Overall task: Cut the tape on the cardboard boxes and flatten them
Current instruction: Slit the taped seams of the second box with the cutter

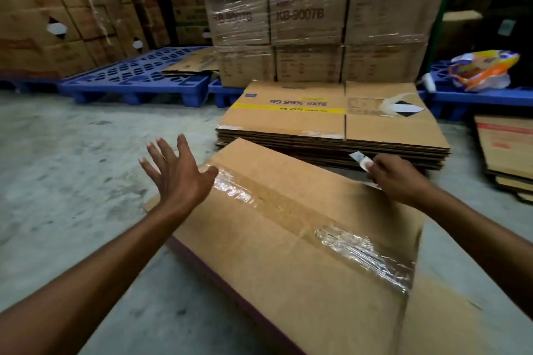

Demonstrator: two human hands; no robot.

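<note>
Pinching a small blade (359,159) between the thumb and fingers of my right hand (395,179), I have it at the far edge of the cardboard box (288,239) in front of me, the tip pointing up and away from the cardboard. That hand is closed tight on the cutter. My left hand (176,173) is spread wide, fingers apart and holding nothing, with the thumb just at the far left corner of the box; I cannot tell whether the palm is pressing down or only hovering.

The box lies on the concrete floor (72,167), its top face tilted toward me. A strip of clear tape (311,225) runs along the centre seam from the far left corner to the near right edge, wrinkled and shiny at both ends. The seam looks closed, so I judge this tape is not yet cut through, though the near right flap seems to be lifting.

Just beyond sits a stack of flattened boxes (331,135), so a good share of the work looks done. More flat cardboard (507,150) lies off to the right. Behind stand wrapped cartons (311,17) on blue pallets (138,78), which I take for stock and not my job.

Left for this 1 box: slit the tape, fold it flat, add it to the pile.
</note>
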